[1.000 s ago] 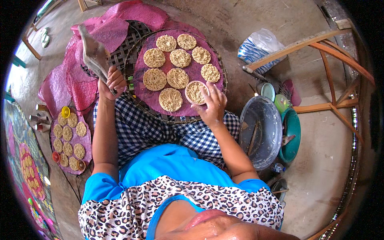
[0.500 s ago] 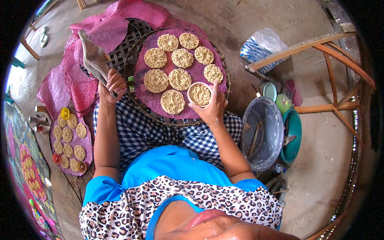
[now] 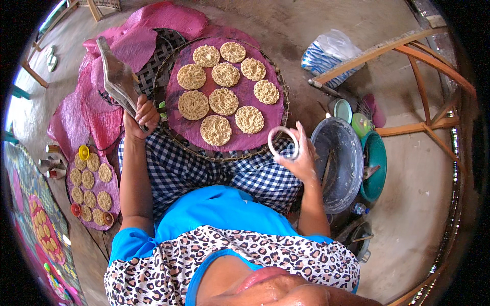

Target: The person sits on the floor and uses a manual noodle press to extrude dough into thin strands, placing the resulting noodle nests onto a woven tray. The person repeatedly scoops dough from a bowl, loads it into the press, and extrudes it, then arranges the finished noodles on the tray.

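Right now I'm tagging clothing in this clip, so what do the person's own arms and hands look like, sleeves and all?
Both forearms are bare. The short sleeves are bright blue, under a leopard-print bib-like top. The left hand and right hand wear no gloves; no rings, watch or bracelets show, though the picture is too small to be sure of thin ones.

My feed is bright with soft, even daylight; the strongest light comes from the upper left, where the floor (image 3: 30,109) washes out almost white. Shadows are faint and short, lying just under the round woven tray (image 3: 278,120) and the grey basin (image 3: 339,171). The centre is sharp. Toward the black circular rim, straight wooden poles (image 3: 434,61) bend and detail smears.
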Demonstrator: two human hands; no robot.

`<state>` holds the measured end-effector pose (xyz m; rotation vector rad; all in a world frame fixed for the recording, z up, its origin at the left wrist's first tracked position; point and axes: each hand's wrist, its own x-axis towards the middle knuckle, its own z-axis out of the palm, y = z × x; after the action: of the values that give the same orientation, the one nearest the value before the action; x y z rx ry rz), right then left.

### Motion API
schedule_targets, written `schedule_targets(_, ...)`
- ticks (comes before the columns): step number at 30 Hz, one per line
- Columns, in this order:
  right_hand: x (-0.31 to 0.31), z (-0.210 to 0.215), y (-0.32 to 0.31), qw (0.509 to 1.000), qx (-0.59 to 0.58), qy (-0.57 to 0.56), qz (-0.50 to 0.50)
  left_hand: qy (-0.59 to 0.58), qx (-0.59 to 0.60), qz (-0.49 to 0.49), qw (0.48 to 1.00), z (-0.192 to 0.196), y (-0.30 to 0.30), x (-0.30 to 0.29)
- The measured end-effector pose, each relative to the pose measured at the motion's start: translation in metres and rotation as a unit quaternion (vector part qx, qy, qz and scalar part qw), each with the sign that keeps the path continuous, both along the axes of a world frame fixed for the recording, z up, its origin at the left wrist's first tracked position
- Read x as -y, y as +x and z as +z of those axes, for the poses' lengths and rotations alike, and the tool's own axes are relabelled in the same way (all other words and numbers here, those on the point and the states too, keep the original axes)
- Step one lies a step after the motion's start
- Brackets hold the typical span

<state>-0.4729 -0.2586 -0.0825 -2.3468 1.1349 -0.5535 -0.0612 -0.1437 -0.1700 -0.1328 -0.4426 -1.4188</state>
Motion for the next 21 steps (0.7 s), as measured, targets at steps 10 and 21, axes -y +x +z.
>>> schedule_targets(10,-0.024,0.02,-0.024,0.959,0.262,0.103,-0.021,0.243,0.216,-0.23,0.917,0.04,-0.143,0.017)
schedule_targets(21,-0.015,0.06,0.044,0.836,0.546,0.053,-0.033,0.072,0.63,0.467,0.617,0.077,-0.225,0.013)
